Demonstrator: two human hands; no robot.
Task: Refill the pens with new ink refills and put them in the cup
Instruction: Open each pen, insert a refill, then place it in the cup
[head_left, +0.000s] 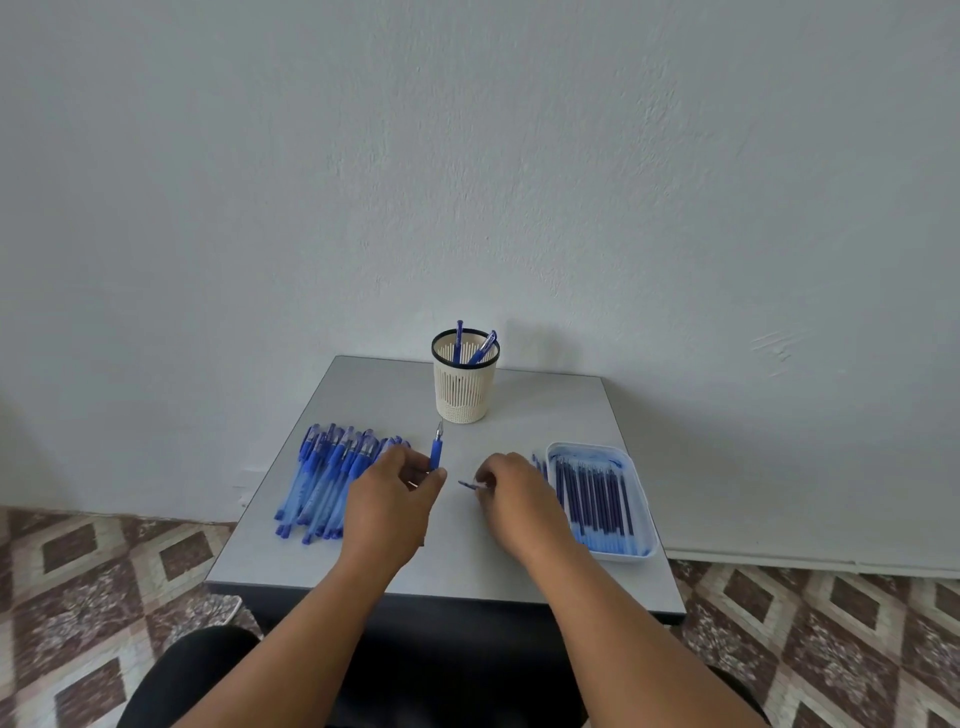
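Up against a plain pale wall I've got a small grey table sitting on a brown-and-cream diamond-tile floor, and everything for the job is laid out on it. On the left side there's a big pile of blue pens lying roughly side by side, caps pointing away from me. On the right is a white tray packed with dark blue ink refills lined up lengthwise. At the back middle stands the cream mesh cup with a dark rim, and a couple of pens are already standing in it, leaning to the right. My left hand is just beside the pile, fingers curled and pinching a blue pen that points up and away, silver tip toward the cup. My right hand is near the tray's left edge, fingers curled around a small blue piece that pokes out to the left; can't tell exactly what it is. The two hands are close but not touching.
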